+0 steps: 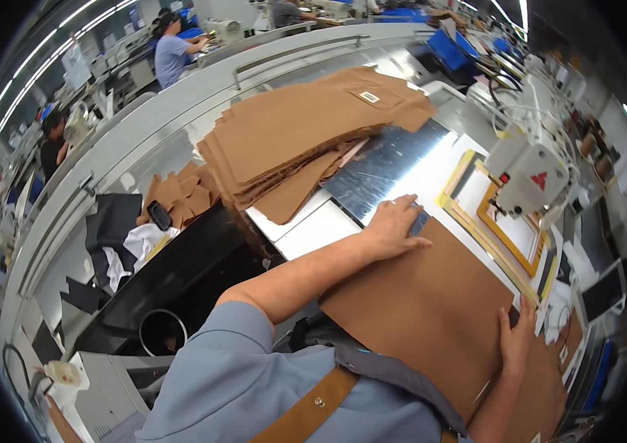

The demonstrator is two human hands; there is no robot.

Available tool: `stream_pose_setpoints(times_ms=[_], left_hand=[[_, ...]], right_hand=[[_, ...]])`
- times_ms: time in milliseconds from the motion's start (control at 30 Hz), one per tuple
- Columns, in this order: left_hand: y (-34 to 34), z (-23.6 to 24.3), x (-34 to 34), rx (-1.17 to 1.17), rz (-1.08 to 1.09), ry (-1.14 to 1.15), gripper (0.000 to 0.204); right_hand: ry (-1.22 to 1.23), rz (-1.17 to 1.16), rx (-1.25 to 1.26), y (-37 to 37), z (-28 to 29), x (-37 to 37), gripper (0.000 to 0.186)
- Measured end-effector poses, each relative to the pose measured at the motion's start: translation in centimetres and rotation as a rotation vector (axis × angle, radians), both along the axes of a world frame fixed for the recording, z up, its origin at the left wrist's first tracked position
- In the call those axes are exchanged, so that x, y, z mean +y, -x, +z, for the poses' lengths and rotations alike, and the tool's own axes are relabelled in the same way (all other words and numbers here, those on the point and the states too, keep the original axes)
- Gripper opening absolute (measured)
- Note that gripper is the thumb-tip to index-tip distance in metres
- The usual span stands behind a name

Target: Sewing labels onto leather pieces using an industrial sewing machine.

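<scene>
Just beyond your apron point(401, 375), a large brown panel point(417, 303) slopes from near your waist up to the worktop point(306, 235). Your right forearm rises almost straight from the lower edge, and your right hand point(518, 332) lies along the panel's right side, fingers pointing away from you, thumb standing apart from them. Your left arm bends at the elbow and reaches across to the right; your left hand point(393, 227) is palm down at the panel's upper left corner, its fingers stretched forward, its thumb spread out toward the right. You can't tell how hard either hand presses.

Past your left fingertips lies a shiny metal plate point(387, 166). Ahead of your right hand sits an orange frame point(511, 235), under the head of a white sewing machine point(528, 173). Farther off, brown cut pieces point(299, 125) are stacked, and beyond the rail a co-worker point(173, 59) sits side-on.
</scene>
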State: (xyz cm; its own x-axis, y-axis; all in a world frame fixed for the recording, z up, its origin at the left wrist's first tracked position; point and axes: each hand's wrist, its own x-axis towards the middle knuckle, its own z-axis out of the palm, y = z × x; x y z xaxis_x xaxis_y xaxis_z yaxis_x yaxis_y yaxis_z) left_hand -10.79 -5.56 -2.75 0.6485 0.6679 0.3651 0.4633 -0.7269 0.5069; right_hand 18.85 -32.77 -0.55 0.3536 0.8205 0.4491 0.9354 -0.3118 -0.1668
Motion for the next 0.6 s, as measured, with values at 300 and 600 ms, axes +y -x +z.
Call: stream_pose_setpoints(times_ms=[300, 600], left_hand=[[-1.3, -0.5, -0.4, -0.110, -0.149, 0.111, 0.030], [-2.3, 0.2, 0.4, -0.162, -0.173, 0.085, 0.012]], right_hand=[[-0.019, -0.009, 0.575, -0.4, -1.8, 0.0, 0.023], [-0.214, 0.003, 0.615, -0.9, -1.9, 0.0, 0.018]])
